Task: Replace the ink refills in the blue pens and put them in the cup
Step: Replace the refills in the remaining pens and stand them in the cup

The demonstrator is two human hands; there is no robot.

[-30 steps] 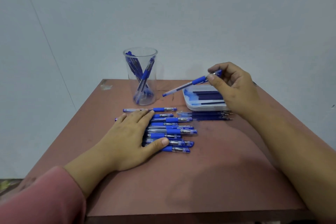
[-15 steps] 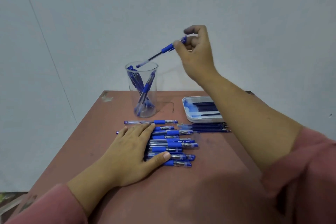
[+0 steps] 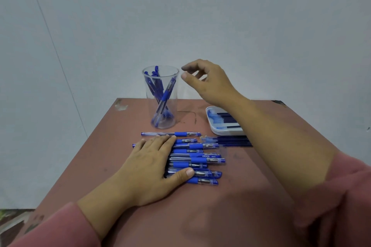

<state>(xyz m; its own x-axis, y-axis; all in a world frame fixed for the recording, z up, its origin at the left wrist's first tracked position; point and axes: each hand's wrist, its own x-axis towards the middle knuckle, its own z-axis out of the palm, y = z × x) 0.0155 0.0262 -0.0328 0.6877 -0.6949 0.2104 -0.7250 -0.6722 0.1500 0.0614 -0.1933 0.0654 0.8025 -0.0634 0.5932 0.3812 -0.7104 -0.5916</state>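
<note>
A clear plastic cup (image 3: 149,90) stands at the back of the brown table (image 3: 230,202), with several blue pens (image 3: 165,94) leaning inside it. My right hand (image 3: 206,82) hovers just right of the cup's rim, fingers loosely curled and holding nothing. A row of several blue pens (image 3: 197,160) lies in the middle of the table. My left hand (image 3: 149,168) rests flat on the left part of that row, thumb against the nearest pens. A white tray (image 3: 217,131) at the right holds dark refills, and more loose refills (image 3: 232,141) lie in front of it.
A pale wall rises right behind the table's back edge. One pen (image 3: 170,134) lies apart between the cup and the row. My right forearm crosses over the tray's right part. Pink sleeves show at the bottom corners.
My right hand carried a blue pen up over the cup, let it go into the cup, and now hovers beside the rim with nothing in it. The left hand stayed on the pens.
</note>
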